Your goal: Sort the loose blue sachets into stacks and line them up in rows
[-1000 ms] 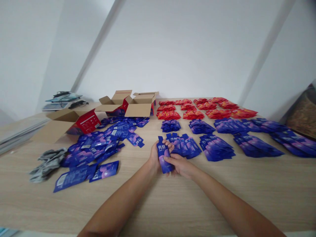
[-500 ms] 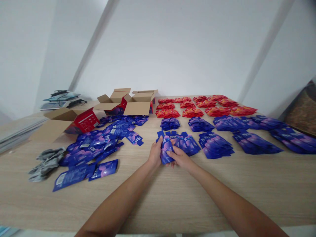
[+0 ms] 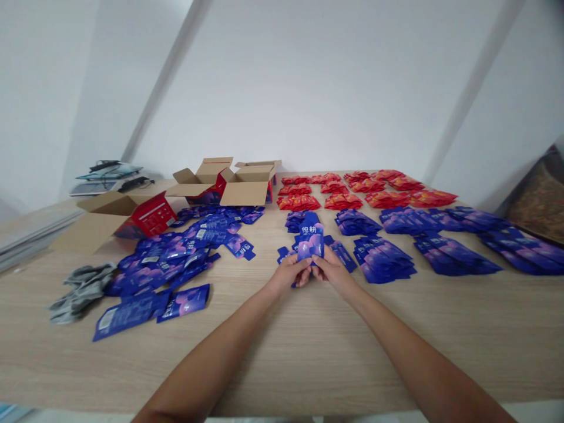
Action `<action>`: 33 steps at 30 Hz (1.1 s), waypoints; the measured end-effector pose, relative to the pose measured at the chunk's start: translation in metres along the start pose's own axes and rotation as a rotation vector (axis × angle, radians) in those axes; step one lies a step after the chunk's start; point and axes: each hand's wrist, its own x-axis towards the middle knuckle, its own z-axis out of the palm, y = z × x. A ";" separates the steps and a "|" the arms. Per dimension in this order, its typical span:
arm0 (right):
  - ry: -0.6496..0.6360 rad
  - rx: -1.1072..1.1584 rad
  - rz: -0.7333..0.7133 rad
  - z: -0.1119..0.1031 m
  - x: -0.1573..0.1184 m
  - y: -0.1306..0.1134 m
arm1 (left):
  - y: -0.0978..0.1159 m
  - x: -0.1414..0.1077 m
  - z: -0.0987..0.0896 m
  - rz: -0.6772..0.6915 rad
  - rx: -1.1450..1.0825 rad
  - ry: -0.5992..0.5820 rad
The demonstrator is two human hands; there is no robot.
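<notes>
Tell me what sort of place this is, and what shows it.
Probably a packing or sorting spot: open cartons on a table, a loose heap of blue pouches, and red pouches in piles.

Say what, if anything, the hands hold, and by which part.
At least one blue pouch, held at its lower end by the left hand and right hand.

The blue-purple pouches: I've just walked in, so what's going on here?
A person's left hand and right hand hold a flat, glossy blue-purple pouch by its lower end. At left, a loose heap of similar pouches lies by open brown-flapped cardboard boxes. At right are small blue-purple piles, with shiny red packets piled behind.
</notes>
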 end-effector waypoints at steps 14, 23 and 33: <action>0.008 -0.003 -0.008 0.000 -0.002 -0.005 | 0.003 -0.003 -0.004 -0.026 -0.136 -0.172; 0.092 -0.234 0.067 -0.016 0.002 -0.005 | 0.010 0.008 -0.041 0.129 0.588 0.236; 0.401 -0.708 0.119 -0.052 0.003 -0.014 | 0.007 -0.003 -0.122 -0.237 1.683 0.675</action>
